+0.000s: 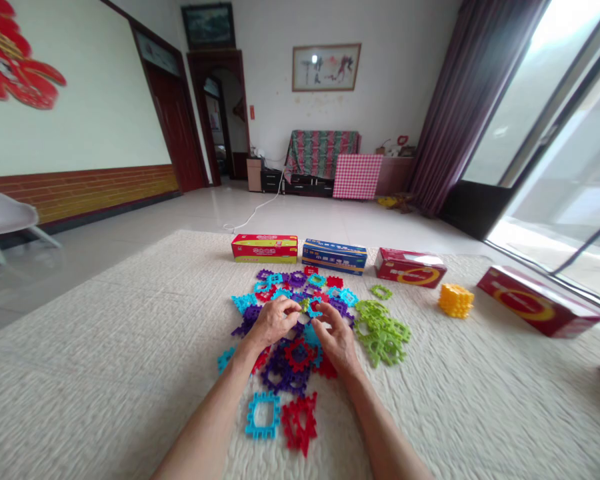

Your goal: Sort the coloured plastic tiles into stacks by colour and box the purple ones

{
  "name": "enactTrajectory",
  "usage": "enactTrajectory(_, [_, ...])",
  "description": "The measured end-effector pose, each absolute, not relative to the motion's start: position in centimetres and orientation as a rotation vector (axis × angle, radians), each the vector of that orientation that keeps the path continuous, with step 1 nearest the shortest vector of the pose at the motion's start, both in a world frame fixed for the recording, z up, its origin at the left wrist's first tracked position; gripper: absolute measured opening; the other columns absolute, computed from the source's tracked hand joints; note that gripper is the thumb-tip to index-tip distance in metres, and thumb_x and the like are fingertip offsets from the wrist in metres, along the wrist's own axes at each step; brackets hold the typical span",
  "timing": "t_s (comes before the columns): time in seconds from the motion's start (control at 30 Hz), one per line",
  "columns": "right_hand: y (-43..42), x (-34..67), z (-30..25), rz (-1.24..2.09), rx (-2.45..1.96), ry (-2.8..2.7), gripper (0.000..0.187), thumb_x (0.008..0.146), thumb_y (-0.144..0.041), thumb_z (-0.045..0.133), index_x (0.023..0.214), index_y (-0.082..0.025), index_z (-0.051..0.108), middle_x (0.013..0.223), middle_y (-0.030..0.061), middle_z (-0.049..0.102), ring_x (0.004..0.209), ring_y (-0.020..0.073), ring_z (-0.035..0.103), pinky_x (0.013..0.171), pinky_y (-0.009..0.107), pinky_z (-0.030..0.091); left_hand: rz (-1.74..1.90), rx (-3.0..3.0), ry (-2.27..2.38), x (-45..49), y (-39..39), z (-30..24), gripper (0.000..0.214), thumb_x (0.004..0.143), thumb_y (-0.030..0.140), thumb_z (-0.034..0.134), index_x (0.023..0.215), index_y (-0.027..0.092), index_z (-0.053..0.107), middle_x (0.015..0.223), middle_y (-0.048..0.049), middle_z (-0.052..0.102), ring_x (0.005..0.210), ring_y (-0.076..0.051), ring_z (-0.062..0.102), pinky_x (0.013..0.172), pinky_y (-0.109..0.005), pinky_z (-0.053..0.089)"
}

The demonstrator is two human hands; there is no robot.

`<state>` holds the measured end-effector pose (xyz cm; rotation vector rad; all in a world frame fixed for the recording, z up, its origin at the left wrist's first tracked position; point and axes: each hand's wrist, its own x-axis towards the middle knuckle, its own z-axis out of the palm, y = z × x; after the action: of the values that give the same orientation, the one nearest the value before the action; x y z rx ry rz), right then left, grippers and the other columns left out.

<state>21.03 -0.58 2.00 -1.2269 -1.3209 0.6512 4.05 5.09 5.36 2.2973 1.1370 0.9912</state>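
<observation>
Above a mixed pile of purple, red and light-blue interlocking plastic pieces, both hands come close together. My left hand has its fingers pinched at a small green interlocking piece. Opposite it, my right hand is curved, thumb and forefinger apart, beside a light-blue interlocking piece. Whether those fingertips touch that piece is hard to make out. Closer to me lie a light-blue square piece and a red pointed piece. Green pieces form a separate heap right of my right hand.
Along the far side stand a red-and-green box, a blue box and two dark red boxes. A yellow block cube sits between the red ones. Everything rests on a beige quilted cover.
</observation>
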Motion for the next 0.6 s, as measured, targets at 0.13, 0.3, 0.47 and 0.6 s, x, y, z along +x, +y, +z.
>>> enactTrajectory(0.13, [-0.4,21.0,1.8,0.755,-1.141,-1.296,0.044,0.078,-0.043,0.062,0.116,-0.021,0.053,0.117,0.009,0.061,0.092,0.0195,0.064,0.069,0.028,0.054,0.944,2.311,1.058,4.7,4.6,5.0,0.013,0.08,0.019,0.057,0.084,0.019,0.069,0.085,-0.0023,0.066,0.081,-0.014,0.061,0.077,-0.026,0.047])
enactTrajectory(0.3, [-0.1,21.0,1.6,0.825,-1.121,-1.174,0.051,0.073,-0.045,0.067,0.116,-0.019,0.053,0.112,0.0108,0.061,0.092,0.0213,0.064,0.073,0.032,0.054,0.957,2.311,0.962,5.1,4.2,4.9,0.015,0.08,0.017,0.055,0.084,0.019,0.069,0.085,-0.0021,0.065,0.082,-0.013,0.061,0.077,-0.025,0.047])
enactTrajectory(0.47, [0.0,21.2,1.8,0.809,-1.158,-1.111,0.049,0.068,-0.045,0.069,0.108,-0.018,0.058,0.11,0.0106,0.063,0.095,0.0234,0.063,0.077,0.035,0.053,0.994,2.321,0.891,5.8,3.6,5.1,0.015,0.08,0.014,0.054,0.083,0.018,0.069,0.084,-0.0029,0.066,0.082,-0.014,0.062,0.078,-0.024,0.047])
enactTrajectory(0.6, [0.3,21.9,1.9,0.724,-1.2,-1.093,0.047,0.07,-0.046,0.068,0.105,-0.017,0.06,0.099,0.0088,0.066,0.09,0.0218,0.063,0.078,0.035,0.052,1.057,2.324,0.914,6.0,3.9,4.7,0.015,0.08,0.015,0.055,0.088,0.018,0.068,0.086,-0.0036,0.065,0.08,-0.013,0.062,0.075,-0.024,0.049])
